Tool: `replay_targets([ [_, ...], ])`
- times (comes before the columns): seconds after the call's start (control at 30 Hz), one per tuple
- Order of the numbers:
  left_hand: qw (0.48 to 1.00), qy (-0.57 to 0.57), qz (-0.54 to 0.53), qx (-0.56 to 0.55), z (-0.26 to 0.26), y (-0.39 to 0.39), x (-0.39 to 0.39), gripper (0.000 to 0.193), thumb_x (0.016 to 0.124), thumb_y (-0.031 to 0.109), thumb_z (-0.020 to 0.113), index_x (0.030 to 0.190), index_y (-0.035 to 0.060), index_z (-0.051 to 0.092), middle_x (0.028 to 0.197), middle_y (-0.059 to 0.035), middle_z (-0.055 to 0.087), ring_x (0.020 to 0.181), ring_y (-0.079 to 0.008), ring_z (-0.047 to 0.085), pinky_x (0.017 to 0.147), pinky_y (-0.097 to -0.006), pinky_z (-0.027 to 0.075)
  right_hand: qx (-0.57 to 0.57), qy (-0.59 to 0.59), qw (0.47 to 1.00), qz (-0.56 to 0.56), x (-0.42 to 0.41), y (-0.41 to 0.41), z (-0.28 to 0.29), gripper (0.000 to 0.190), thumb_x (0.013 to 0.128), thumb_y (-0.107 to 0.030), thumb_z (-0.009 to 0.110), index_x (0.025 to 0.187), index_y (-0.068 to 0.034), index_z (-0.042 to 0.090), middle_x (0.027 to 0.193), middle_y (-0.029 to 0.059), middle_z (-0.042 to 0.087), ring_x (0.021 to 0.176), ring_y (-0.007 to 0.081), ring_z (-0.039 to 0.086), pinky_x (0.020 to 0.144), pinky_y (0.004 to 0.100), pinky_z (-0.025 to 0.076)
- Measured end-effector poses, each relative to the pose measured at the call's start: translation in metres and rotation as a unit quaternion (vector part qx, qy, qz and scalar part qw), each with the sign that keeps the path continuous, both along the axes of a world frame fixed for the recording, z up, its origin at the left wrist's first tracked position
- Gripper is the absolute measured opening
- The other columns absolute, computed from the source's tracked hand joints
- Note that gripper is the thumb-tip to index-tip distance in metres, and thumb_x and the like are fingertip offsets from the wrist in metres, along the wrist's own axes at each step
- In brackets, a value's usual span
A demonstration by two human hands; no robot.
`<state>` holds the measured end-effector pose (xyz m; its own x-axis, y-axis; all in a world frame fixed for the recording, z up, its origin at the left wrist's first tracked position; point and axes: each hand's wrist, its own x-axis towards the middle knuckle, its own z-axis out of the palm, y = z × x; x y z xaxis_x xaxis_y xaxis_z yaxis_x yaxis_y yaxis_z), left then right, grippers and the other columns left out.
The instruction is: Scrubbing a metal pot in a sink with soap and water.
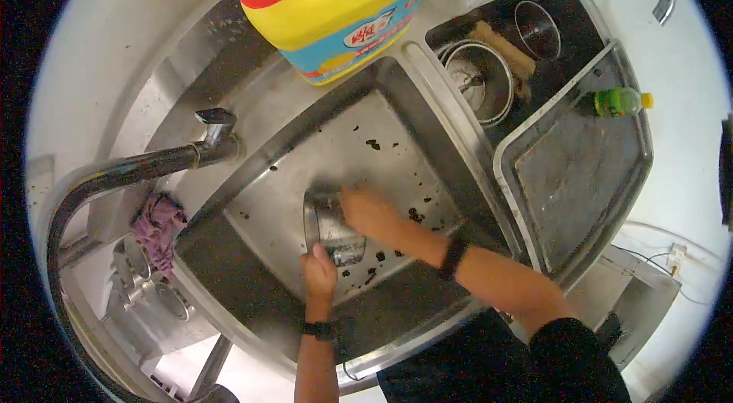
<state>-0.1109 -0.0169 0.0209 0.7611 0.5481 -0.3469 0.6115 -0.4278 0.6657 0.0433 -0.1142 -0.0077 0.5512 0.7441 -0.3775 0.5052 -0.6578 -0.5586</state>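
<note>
Inside the stainless-steel sink basin (275, 220), a shiny metal pot (335, 234) is tilted onto its side with its rim towards the left. My left hand (319, 274) grips the pot's near rim, thumb up along it. My right hand (369, 211) is at the pot's outer side and blurred by motion. Its fingers are curled, and whether it has a scrubber in it cannot be made out. Dark food scraps (416, 215) are scattered over the basin floor around the pot.
A curved faucet (143, 165) arches along the left, near a purple rag (160, 225). A yellow detergent jug (343, 14) stands behind the basin. The right-hand basin contains metal pots (487, 82); a metal tray (578, 174) beside it carries a small green bottle (618, 102).
</note>
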Motion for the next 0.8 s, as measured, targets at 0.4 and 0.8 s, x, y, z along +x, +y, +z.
replay_targets([
  [0.4,0.994,0.022,-0.069,0.087,-0.017,0.007,-0.016,0.046,0.092,0.021,0.035,0.056,-0.0032,0.049,0.052,-0.0250,0.047,0.049,-0.0456,0.043,0.050,-0.0516,0.031,-0.070,0.104,0.991,-0.050,0.048,0.023,0.015,0.032,0.086,-0.026,0.043,0.091,0.002,0.058,0.089,0.0230,0.062,0.082,0.0402,0.060,0.076,0.0498,0.046],
  [0.8,0.998,0.056,-0.036,0.007,0.003,0.010,-0.007,0.058,0.095,0.040,0.020,0.078,-0.0062,0.049,0.070,-0.0293,0.048,0.065,-0.0469,0.047,0.059,-0.0553,0.035,0.024,-0.151,0.987,-0.057,-0.020,0.021,0.063,0.014,0.075,-0.019,0.054,0.076,-0.004,0.054,0.063,0.0136,0.058,0.049,0.0275,0.057,0.047,0.0407,0.047],
])
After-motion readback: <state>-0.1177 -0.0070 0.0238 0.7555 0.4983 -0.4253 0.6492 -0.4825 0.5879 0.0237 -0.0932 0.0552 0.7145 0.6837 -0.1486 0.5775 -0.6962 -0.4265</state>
